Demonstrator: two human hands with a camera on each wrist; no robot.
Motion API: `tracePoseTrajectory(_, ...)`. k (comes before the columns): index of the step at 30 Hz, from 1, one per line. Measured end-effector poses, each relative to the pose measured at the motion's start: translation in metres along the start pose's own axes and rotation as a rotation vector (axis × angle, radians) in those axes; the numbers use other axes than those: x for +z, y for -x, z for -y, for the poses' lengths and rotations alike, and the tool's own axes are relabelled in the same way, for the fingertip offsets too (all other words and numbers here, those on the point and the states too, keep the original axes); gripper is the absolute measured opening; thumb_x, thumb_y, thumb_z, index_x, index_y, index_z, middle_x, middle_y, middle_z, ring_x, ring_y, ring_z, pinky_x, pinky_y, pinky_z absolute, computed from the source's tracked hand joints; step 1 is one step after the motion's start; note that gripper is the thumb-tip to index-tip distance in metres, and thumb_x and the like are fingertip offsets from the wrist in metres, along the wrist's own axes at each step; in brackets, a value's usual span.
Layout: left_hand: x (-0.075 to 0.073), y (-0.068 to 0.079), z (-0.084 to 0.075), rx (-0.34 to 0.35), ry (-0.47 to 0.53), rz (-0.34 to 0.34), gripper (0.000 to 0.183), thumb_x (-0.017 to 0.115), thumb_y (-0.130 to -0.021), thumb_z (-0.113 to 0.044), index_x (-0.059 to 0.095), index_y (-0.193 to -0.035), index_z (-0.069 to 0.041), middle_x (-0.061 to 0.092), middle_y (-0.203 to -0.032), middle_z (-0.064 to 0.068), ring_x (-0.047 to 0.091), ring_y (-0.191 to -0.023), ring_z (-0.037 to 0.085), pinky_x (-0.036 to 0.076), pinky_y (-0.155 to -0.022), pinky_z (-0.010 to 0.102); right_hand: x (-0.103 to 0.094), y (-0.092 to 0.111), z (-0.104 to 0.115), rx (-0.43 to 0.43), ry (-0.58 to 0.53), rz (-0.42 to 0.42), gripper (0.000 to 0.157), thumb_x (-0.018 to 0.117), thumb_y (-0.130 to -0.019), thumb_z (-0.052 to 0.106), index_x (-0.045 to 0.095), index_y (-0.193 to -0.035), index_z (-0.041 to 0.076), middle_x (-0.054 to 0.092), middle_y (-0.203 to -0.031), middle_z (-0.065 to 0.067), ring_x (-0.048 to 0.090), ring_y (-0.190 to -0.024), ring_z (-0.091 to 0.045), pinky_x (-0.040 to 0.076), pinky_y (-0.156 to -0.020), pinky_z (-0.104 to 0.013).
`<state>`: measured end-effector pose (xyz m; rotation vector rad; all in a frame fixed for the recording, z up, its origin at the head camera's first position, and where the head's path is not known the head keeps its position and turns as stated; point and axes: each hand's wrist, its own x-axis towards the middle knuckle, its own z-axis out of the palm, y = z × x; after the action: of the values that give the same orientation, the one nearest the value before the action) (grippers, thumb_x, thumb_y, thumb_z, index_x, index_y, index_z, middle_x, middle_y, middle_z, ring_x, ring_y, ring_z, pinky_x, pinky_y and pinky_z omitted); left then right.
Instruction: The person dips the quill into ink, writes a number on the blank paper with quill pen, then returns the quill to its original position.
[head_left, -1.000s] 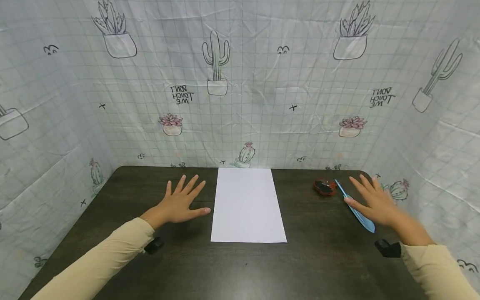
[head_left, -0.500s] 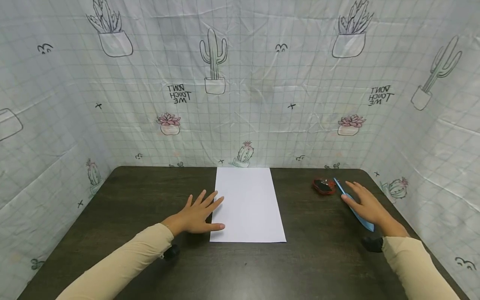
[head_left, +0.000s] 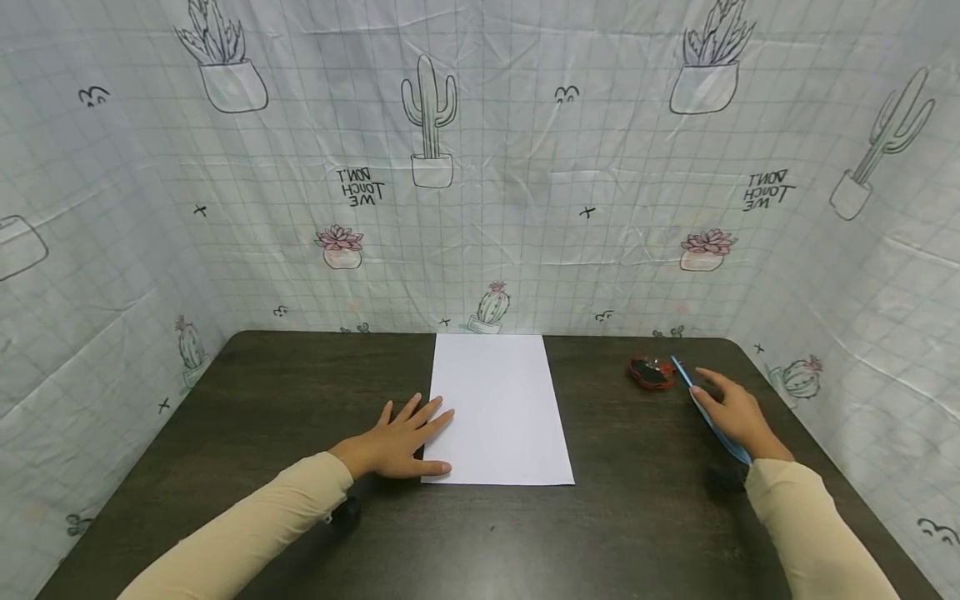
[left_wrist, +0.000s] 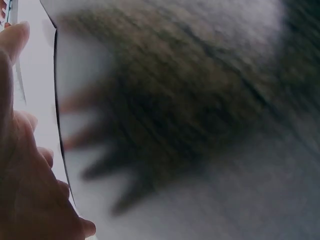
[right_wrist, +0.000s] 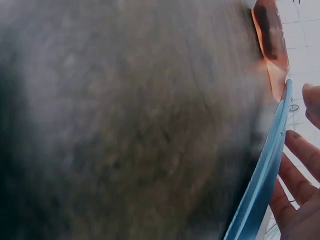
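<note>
My left hand [head_left: 397, 446] rests with spread, straight fingers on the lower left edge of a white sheet of paper [head_left: 498, 400]. In the left wrist view, the paper [left_wrist: 37, 70] lies beyond the thumb. On the right, a slim blue feather-shaped pen [head_left: 682, 374] lies slanted on the table, its wide end partly covered by my right hand [head_left: 737, 417]. That hand hovers at the pen, thumb by the stem and fingers relaxed along its far side. The right wrist view has the fingertips close to the pen [right_wrist: 267, 165], not wrapped round it; contact cannot be told.
Just left of the pen's tip sits a small red see-through case [head_left: 651, 373] with something black inside. The dark table [head_left: 487, 542] ends at a cactus-printed cloth [head_left: 510, 208] at the back and sides.
The left hand has moved right and toward me, from beside the paper onto its edge. My right hand has come in from the right and lowered toward the pen, its fingers less spread.
</note>
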<state>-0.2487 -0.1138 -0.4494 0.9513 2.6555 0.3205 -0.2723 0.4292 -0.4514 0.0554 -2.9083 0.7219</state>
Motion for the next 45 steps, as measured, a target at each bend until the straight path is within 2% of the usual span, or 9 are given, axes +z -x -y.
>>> tracePoseTrajectory(6, 0.0, 0.0, -0.001, -0.003, -0.004, 0.017, 0.087, 0.046, -0.089, -0.068, 0.013, -0.156, -0.024, 0.001, -0.162, 0.006, -0.003, -0.147, 0.036, -0.001, -0.108, 0.069, 0.006, -0.006, -0.002, -0.031, -0.013, -0.073, 0.046, 0.051, -0.101, 0.021, 0.045, -0.134, -0.01, 0.055, -0.12, -0.037, 0.06, -0.099, -0.049, 0.046, -0.077, -0.059)
tracePoseTrajectory(13, -0.001, -0.002, -0.004, -0.005, 0.017, 0.033, 0.082, 0.049, -0.092, -0.062, 0.015, -0.156, -0.024, 0.001, -0.162, 0.006, -0.002, -0.147, 0.037, 0.002, -0.108, 0.069, 0.013, -0.013, -0.001, -0.025, 0.002, -0.086, 0.04, 0.054, -0.098, 0.014, 0.052, -0.13, -0.009, 0.06, -0.115, -0.034, 0.062, -0.093, -0.046, 0.046, -0.071, -0.055)
tracePoseTrajectory(20, -0.002, 0.0, -0.003, 0.001, 0.023, 0.031, 0.082, 0.049, -0.091, -0.063, 0.016, -0.156, -0.024, 0.001, -0.162, 0.006, -0.002, -0.147, 0.036, 0.001, -0.108, 0.07, 0.015, -0.018, -0.002, 0.002, 0.015, -0.113, 0.038, 0.056, -0.093, 0.009, 0.055, -0.129, -0.003, 0.063, -0.109, -0.03, 0.06, -0.08, -0.035, 0.042, -0.059, -0.037)
tracePoseTrajectory(22, 0.0, 0.001, -0.001, 0.0, 0.015, 0.029, 0.083, 0.048, -0.091, -0.064, 0.015, -0.156, -0.025, 0.001, -0.162, 0.005, -0.002, -0.147, 0.035, 0.002, -0.108, 0.07, 0.015, -0.018, -0.001, -0.01, 0.011, -0.1, 0.04, 0.056, -0.093, 0.008, 0.053, -0.131, -0.004, 0.062, -0.108, -0.031, 0.059, -0.079, -0.035, 0.041, -0.058, -0.036)
tracePoseTrajectory(28, 0.004, 0.001, 0.002, -0.001, 0.013, 0.028, 0.083, 0.046, -0.09, -0.066, 0.015, -0.156, -0.026, 0.0, -0.162, 0.003, -0.003, -0.147, 0.034, 0.001, -0.108, 0.069, 0.014, -0.017, 0.002, -0.016, 0.004, -0.051, 0.041, 0.056, -0.092, 0.008, 0.052, -0.131, -0.005, 0.062, -0.107, -0.034, 0.06, -0.092, -0.047, 0.047, -0.068, -0.052)
tracePoseTrajectory(31, 0.004, 0.001, 0.002, 0.004, 0.007, 0.028, 0.083, 0.046, -0.091, -0.066, 0.015, -0.156, -0.026, 0.0, -0.162, 0.004, -0.003, -0.147, 0.034, 0.002, -0.108, 0.069, 0.011, -0.016, 0.003, -0.002, 0.005, -0.019, 0.042, 0.055, -0.093, 0.007, 0.05, -0.133, -0.005, 0.06, -0.11, -0.037, 0.059, -0.097, -0.051, 0.048, -0.069, -0.055)
tracePoseTrajectory(35, 0.004, 0.001, 0.001, 0.005, 0.002, 0.03, 0.083, 0.047, -0.091, -0.065, 0.014, -0.156, -0.024, 0.001, -0.162, 0.005, -0.002, -0.147, 0.035, 0.002, -0.108, 0.069, 0.007, -0.015, 0.004, 0.014, -0.001, 0.017, 0.044, 0.054, -0.094, 0.008, 0.047, -0.135, -0.005, 0.057, -0.113, -0.039, 0.058, -0.097, -0.052, 0.048, -0.064, -0.049)
tracePoseTrajectory(40, 0.002, 0.001, 0.0, 0.011, 0.015, 0.037, 0.082, 0.048, -0.092, -0.062, 0.014, -0.156, -0.023, 0.0, -0.162, 0.005, -0.003, -0.147, 0.035, 0.001, -0.108, 0.069, 0.006, -0.013, 0.003, 0.048, -0.016, 0.035, 0.044, 0.051, -0.096, 0.01, 0.046, -0.137, -0.004, 0.053, -0.118, -0.042, 0.059, -0.089, -0.046, 0.044, -0.058, -0.039)
tracePoseTrajectory(45, 0.001, 0.001, -0.001, 0.011, 0.005, 0.038, 0.082, 0.047, -0.092, -0.064, 0.014, -0.156, -0.025, 0.001, -0.162, 0.005, -0.003, -0.147, 0.035, 0.002, -0.108, 0.069, 0.004, -0.013, 0.002, 0.065, -0.052, 0.006, 0.042, 0.052, -0.098, 0.012, 0.047, -0.136, -0.005, 0.056, -0.115, -0.039, 0.058, -0.093, -0.047, 0.047, -0.064, -0.043)
